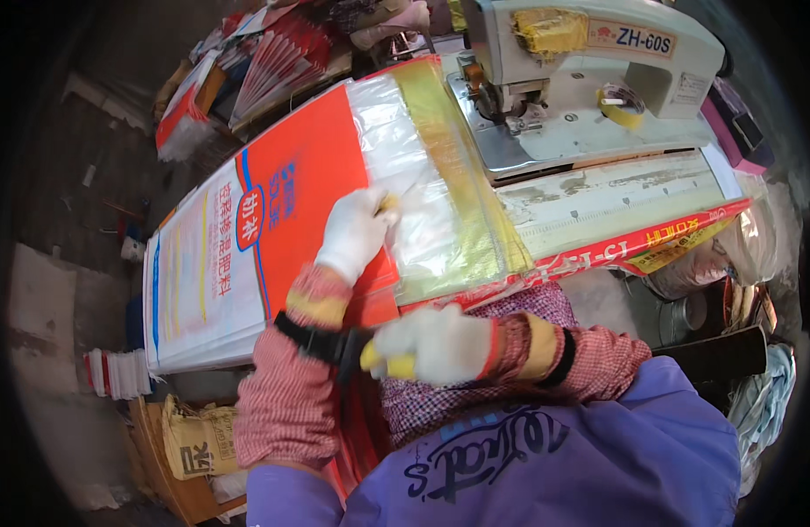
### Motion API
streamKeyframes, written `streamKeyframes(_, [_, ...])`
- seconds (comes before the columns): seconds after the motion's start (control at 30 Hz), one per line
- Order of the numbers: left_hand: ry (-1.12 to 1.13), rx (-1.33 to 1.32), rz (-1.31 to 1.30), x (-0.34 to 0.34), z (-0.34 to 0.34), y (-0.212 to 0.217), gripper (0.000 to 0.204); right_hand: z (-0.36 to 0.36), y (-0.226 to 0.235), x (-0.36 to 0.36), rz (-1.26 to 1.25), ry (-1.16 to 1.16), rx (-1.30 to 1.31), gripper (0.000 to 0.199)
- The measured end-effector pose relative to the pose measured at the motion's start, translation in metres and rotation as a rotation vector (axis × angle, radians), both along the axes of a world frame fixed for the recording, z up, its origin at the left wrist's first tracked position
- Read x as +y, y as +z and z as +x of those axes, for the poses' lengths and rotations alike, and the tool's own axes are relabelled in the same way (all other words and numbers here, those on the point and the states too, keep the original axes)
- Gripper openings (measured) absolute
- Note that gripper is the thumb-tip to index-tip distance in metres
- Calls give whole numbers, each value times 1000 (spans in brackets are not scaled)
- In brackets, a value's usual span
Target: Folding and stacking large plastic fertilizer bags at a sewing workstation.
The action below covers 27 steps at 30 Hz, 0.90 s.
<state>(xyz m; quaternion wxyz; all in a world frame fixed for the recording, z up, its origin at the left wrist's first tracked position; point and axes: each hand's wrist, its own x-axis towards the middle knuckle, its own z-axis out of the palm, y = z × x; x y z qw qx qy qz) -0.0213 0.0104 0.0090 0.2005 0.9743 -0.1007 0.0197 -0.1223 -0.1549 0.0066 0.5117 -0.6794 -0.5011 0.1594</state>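
A stack of printed woven bags (326,140), orange-red and white with a blue band, lies flat on the sewing table. From the bags' mouth side extend clear plastic liners (392,132), ending in a yellowish strip (453,158). My left hand (354,233), in a white glove with yellow fingertips, rests at the bag's edge, its curled fingers closed on the clear liner. Nearer my body, my right hand (436,347), gloved the same way and slightly blurred, has its fingers curled beside my left wrist. What it holds, if anything, is hidden.
A pale industrial sewing machine (598,70) stands at the back right, a tape roll (622,105) on its bed. Red printed sheeting (589,256) covers the table's front edge. Folded bags (282,70) are piled at the back left. A brown sack (198,439) sits low left.
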Motion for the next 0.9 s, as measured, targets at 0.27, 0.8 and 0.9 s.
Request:
streamKeyframes(0.27, [-301, -268, 317, -19, -93, 46, 8, 81, -9, -27, 361, -734, 1096, 24])
streamKeyframes(0.8, [356, -238, -1105, 59, -75, 70, 9, 90, 11, -7, -635, -591, -530, 29])
streamKeyframes(0.9, [186, -480, -1270, 76, -91, 106, 8, 114, 10, -21, -1062, -588, -526, 16])
